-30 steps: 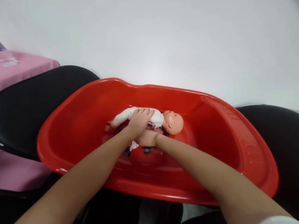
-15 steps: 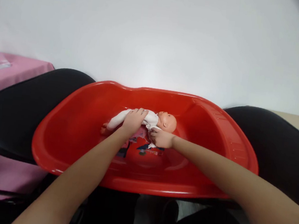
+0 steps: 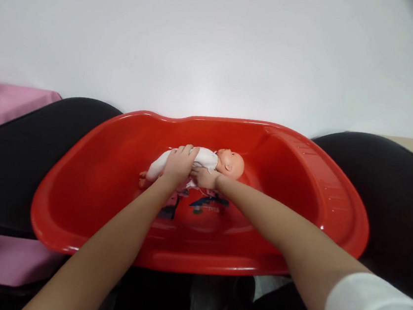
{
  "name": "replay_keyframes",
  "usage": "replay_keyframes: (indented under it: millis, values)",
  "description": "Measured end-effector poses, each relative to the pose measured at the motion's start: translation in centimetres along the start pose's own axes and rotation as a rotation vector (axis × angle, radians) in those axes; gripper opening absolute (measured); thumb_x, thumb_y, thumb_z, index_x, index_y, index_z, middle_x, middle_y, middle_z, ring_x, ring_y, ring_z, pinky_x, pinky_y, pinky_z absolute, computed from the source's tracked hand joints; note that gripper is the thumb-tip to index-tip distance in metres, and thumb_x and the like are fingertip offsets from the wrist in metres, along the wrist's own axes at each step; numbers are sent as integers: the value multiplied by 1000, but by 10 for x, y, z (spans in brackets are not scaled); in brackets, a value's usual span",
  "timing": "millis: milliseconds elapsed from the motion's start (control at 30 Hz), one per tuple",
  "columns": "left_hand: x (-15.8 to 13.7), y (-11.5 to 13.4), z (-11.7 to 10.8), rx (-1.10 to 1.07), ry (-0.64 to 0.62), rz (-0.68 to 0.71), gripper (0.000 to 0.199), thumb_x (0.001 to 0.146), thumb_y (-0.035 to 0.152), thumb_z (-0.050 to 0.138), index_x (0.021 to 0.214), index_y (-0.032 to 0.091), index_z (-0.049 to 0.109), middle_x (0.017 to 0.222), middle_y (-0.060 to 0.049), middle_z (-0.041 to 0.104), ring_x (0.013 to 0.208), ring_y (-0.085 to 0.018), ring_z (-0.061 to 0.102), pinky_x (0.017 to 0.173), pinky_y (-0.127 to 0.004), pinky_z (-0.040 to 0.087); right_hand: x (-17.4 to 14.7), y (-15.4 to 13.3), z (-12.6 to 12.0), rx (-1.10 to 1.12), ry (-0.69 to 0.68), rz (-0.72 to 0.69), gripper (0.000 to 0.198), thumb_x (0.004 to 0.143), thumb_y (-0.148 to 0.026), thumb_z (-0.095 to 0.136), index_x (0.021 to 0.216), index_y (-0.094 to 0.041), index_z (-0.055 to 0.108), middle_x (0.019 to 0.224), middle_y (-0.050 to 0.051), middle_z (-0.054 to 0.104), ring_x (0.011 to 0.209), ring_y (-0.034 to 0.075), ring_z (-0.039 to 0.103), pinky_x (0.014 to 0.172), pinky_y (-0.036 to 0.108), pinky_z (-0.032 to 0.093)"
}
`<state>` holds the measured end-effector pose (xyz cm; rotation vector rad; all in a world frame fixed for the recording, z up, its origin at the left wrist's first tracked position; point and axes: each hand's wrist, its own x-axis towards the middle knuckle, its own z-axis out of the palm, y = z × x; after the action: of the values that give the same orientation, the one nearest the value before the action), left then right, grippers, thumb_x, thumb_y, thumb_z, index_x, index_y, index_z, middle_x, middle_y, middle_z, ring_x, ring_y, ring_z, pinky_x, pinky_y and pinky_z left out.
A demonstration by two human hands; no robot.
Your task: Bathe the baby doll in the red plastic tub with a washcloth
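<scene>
Lengthwise, the doll (image 3: 206, 161) lay across the floor of the red tub (image 3: 87, 181), its long axis running left to right in front of the person, with the bare head toward the right and the feet toward the left. Both hands were already on it, so no reach separated them from it: the left hand (image 3: 176, 165) lay draped over the doll's middle, fingers curled over the far side of the white-clothed body, while the right hand (image 3: 204, 177) sat just beside it on the near side, below the doll's chest and close to the neck, fingers drawn together as though pinching the cloth there, though exactly what they gripped could not be told. The left hand covered more of the body; the right was the nearer one to the head. The doll was small, with a pale peach plastic head turned face-up and a white garment covering its trunk and arm, one peach foot showing at the left end. The tub rested across two black chairs (image 3: 23, 154), with a pink cloth (image 3: 7, 97) at the far left.
</scene>
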<state>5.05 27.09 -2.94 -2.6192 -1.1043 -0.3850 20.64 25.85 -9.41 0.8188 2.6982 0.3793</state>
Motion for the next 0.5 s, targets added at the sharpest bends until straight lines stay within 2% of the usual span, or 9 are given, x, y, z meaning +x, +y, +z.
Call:
replay_keyframes:
  millis: [100,233,400,500]
  values:
    - [-1,0,-2,-10,-1,-16,41,99,18,38,139,18,49,130,-12,60,110,-29,56,89,-42,46,-37,-3,2,-117,-84,-5,24,89,-12,52,94,-11,75,118,15,70,125,29,53,111,44,39]
    - [-2,0,-4,-28,5,-24,39,98,17,41,135,18,51,122,-12,62,107,-29,57,87,-41,46,-71,-9,-8,-187,-132,-32,25,92,-15,50,94,-16,75,102,9,73,116,25,56,111,41,36]
    - [-3,-1,-3,-27,8,-29,35,97,16,43,130,18,54,119,-11,63,104,-29,58,86,-42,47,-86,-1,-36,-176,9,-41,36,101,-14,36,103,-15,72,111,11,69,111,24,54,103,43,39]
    - [-4,-1,-3,-30,24,-27,35,98,15,42,131,18,53,119,-11,63,105,-29,58,85,-43,47,-92,4,-38,-84,87,50,44,103,-13,26,113,-14,70,114,13,68,107,24,55,97,44,40]
